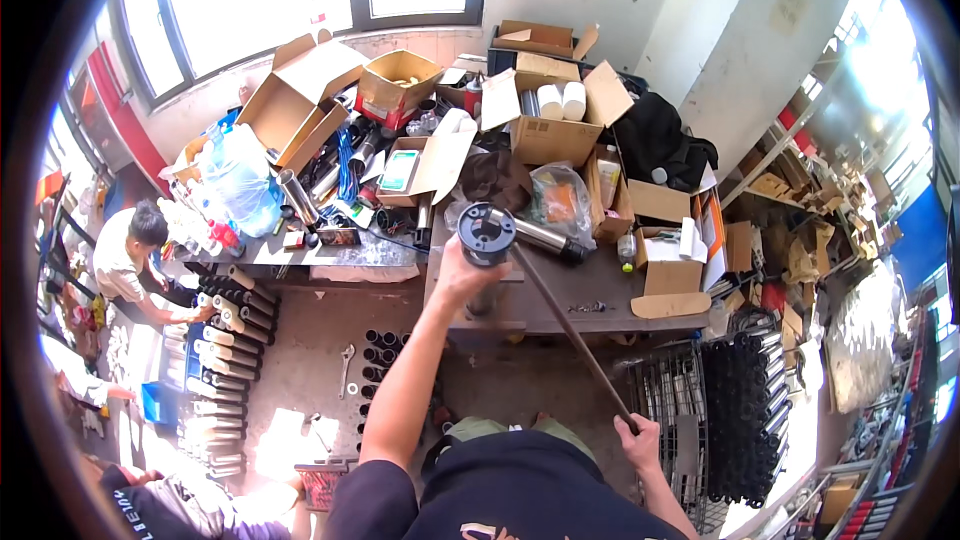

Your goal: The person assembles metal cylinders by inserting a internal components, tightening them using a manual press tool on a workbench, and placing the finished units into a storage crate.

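Note:
My left hand (462, 278) is closed round a metal cylinder near the front edge of the workbench (590, 290). The cylinder's round dark end cap (487, 232), with holes in its face, points up toward me. In my right hand (638, 440), low on the right, is the lower end of a long dark metal rod (572, 335). The rod slants up to the left, and its upper end is beside the cap; whether they touch I cannot tell. Just behind the cap lies a shiny metal tube with a black end (548, 239).
An open carton with white rolls (552, 128) and a clear plastic bag (562, 202) stand on the bench. Right of me is a wire rack of black and silver tubes (745, 420). Tubes line the floor at left, where a person (128, 260) handles them. A wrench (346, 368) lies there.

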`<control>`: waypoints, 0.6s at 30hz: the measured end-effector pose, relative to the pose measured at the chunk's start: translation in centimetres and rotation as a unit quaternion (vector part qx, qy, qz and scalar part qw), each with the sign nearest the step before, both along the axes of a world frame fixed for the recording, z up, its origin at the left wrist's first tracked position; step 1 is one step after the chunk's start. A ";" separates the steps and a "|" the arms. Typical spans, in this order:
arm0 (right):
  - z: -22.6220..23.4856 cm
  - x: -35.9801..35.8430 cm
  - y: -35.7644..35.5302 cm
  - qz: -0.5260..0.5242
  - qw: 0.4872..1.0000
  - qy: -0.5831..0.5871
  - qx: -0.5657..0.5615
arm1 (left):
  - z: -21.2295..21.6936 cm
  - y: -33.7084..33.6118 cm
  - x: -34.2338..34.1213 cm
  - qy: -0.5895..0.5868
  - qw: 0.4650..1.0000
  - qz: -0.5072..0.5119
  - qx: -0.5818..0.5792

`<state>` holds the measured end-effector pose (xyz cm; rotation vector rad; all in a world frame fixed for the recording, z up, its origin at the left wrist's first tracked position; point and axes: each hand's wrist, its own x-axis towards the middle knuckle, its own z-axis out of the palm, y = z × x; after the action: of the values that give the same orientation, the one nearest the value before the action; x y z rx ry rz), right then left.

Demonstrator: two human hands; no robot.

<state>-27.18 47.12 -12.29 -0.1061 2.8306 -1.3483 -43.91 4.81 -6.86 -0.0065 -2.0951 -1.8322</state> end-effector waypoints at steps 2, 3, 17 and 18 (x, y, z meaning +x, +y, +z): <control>1.4 -2.0 1.3 0.003 0.999 0.026 0.045 | 0.2 1.3 -0.3 0.033 0.998 0.057 0.008; 2.1 -3.4 2.1 0.008 0.993 0.076 0.086 | 0.5 1.6 -0.4 0.036 0.998 0.053 0.023; 17.6 -4.8 -19.6 0.558 0.733 0.292 0.259 | -0.9 4.3 4.1 0.009 0.877 0.473 -0.082; 18.4 -5.1 -20.8 0.554 0.680 0.397 0.271 | -1.3 6.3 5.2 0.053 0.887 0.457 -0.049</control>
<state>-32.23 26.32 6.13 -2.3414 2.4087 -0.1126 -38.67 11.10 -8.15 0.7125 -1.6492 -1.1080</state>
